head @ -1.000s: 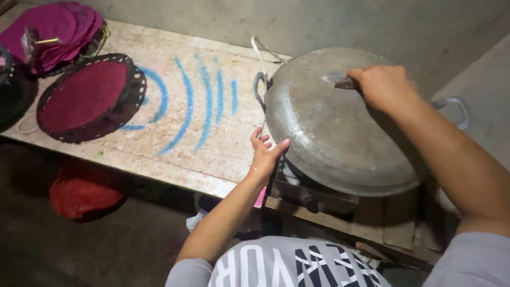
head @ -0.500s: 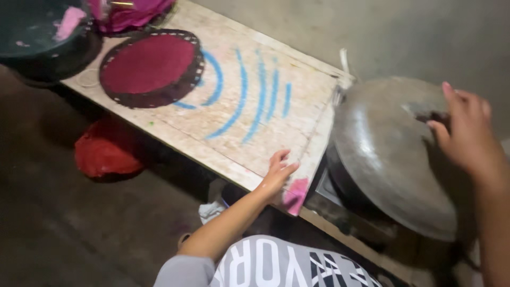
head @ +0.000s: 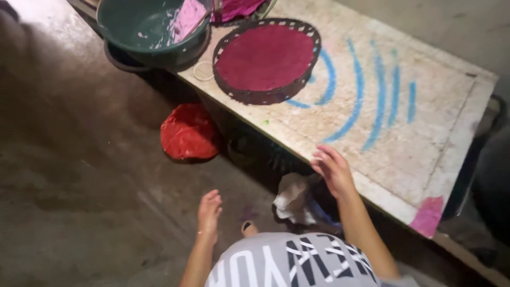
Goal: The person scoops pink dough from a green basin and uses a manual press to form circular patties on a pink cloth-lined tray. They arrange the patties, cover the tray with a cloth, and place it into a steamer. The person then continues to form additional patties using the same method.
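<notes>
Hands empty, apart | right hand (head: pixel 333 170) at table edge (head: pixel 340 175) | left hand (head: pixel 209 210) over floor (head: pixel 79 175)

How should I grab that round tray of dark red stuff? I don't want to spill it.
Probably grip the round tray by its dark perforated rim at two opposite sides, from above. It lies flat on the table, shallow and filled nearly level, so lift it evenly.

Green basin (head: pixel 149 26), round tray of red paste (head: pixel 265 58), red bag (head: pixel 188 133), perhaps a crumpled cloth (head: pixel 292 199).
</notes>
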